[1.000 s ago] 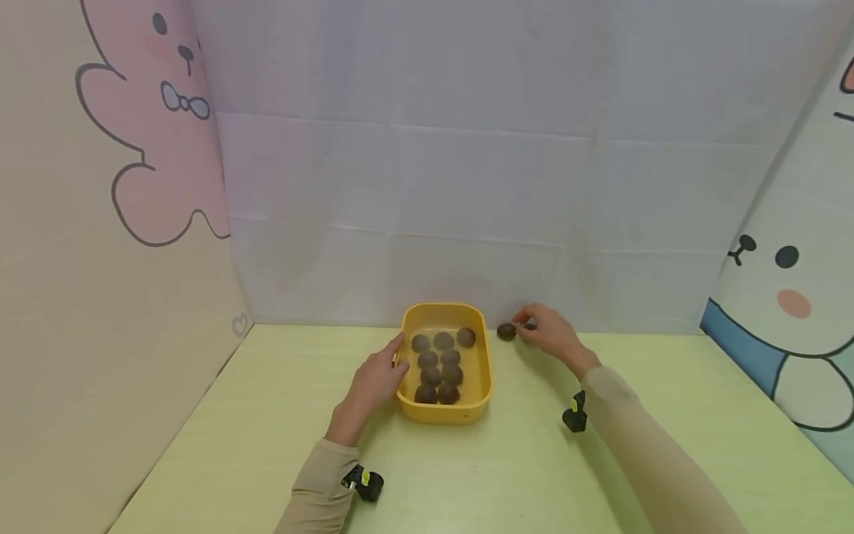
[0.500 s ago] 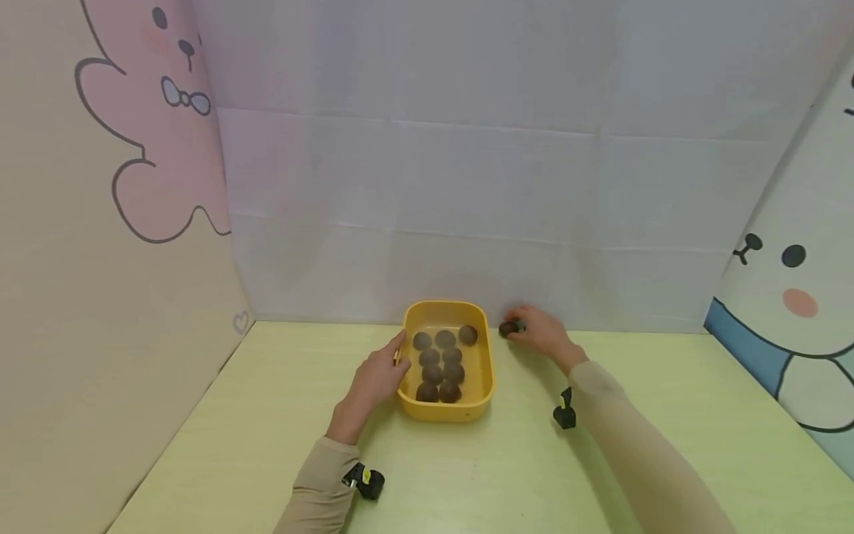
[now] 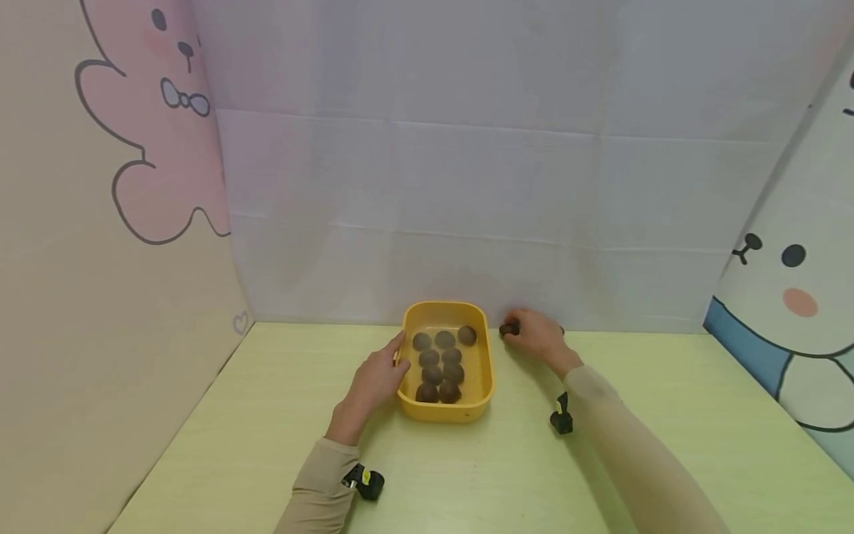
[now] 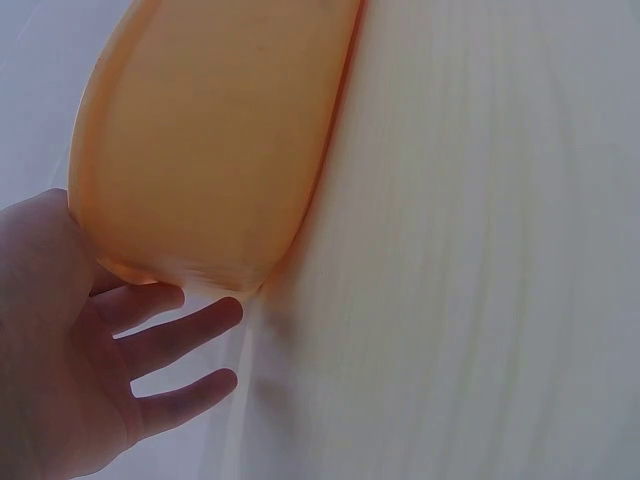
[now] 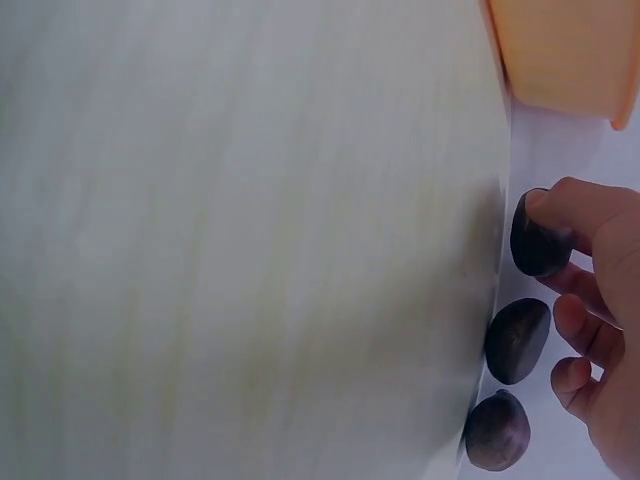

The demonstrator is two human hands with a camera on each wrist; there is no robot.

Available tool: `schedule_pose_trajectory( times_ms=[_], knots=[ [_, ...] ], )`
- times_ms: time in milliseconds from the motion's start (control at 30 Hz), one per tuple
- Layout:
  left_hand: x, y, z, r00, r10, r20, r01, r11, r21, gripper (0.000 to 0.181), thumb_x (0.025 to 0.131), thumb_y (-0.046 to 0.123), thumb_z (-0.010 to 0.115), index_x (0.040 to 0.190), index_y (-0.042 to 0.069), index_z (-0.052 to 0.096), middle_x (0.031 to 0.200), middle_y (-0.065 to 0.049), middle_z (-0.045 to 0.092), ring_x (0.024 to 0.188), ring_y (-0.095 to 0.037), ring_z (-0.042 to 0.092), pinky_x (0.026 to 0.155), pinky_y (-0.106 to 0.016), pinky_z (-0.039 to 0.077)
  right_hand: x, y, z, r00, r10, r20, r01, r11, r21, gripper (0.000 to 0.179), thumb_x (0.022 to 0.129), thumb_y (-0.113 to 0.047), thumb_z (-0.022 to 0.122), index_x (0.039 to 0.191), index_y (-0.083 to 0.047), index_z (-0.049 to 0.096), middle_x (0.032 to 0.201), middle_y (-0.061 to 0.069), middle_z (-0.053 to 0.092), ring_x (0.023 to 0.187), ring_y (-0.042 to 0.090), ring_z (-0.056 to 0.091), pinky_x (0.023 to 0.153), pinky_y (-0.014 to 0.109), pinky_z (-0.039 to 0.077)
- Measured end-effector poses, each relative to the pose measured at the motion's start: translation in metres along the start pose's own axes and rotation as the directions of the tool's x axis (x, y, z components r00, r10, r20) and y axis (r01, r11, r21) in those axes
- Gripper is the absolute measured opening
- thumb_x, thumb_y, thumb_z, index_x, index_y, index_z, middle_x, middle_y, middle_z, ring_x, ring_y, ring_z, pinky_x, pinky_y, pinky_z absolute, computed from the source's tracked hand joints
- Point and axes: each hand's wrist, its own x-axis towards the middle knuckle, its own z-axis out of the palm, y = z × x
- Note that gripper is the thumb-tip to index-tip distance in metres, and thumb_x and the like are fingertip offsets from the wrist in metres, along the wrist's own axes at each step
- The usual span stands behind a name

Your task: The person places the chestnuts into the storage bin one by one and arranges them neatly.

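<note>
A yellow plastic bin (image 3: 445,414) stands at the back of the table, with several dark purple, egg-shaped fruits (image 3: 451,373) inside. My left hand (image 3: 375,378) holds its left side, thumb over the rim and fingers along the outer wall. In the left wrist view, the lower fingers (image 4: 185,335) spread beside the bin's end. Just right of the bin, my right hand (image 3: 539,337) pinches a dark fruit (image 5: 540,235) between thumb and index finger. Two more fruits, a middle one (image 5: 518,340) and a lower one (image 5: 497,430), lie in line beside the curled other fingers.
A white cloth wall (image 3: 414,185) rises right behind the bin and the loose fruits. Printed side panels (image 3: 794,297) border the pale green table (image 3: 467,482). Black wrist cameras (image 3: 365,482) sit on both sleeves.
My right hand has shifted slightly left and its fingers have come round the fruit nearest the bin. The left hand and the bin have stayed in place.
</note>
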Motion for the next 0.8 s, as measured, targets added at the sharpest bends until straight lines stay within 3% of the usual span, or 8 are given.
schedule_pose_trajectory(
  times_ms=[333, 800],
  knots=[
    [0.0, 0.0, -0.001, 1.0, -0.004, 0.0, 0.004, 1.0, -0.003, 0.06, 0.095, 0.021, 0.049, 0.154, 0.013, 0.039, 0.064, 0.0, 0.043, 0.052, -0.014, 0.035, 0.05, -0.029, 0.03, -0.004, -0.01, -0.017, 0.993, -0.049, -0.106, 0.053, 0.998, 0.034, 0.033, 0.085, -0.029, 0.074, 0.111, -0.008, 0.071, 0.107, 0.012, 0.068, 0.099, 0.031, 0.066, 0.082, 0.05, 0.053],
    [0.001, 0.002, -0.001, 1.0, -0.015, 0.002, 0.015, 1.0, 0.003, 0.059, 0.096, 0.021, 0.05, 0.153, 0.013, 0.04, 0.068, -0.003, 0.048, 0.054, -0.015, 0.039, 0.051, -0.029, 0.032, -0.012, -0.032, -0.038, 0.981, -0.124, -0.149, 0.135, 0.989, 0.067, 0.033, 0.085, -0.028, 0.076, 0.113, -0.011, 0.071, 0.113, 0.01, 0.068, 0.102, 0.032, 0.066, 0.082, 0.049, 0.054]
  ],
)
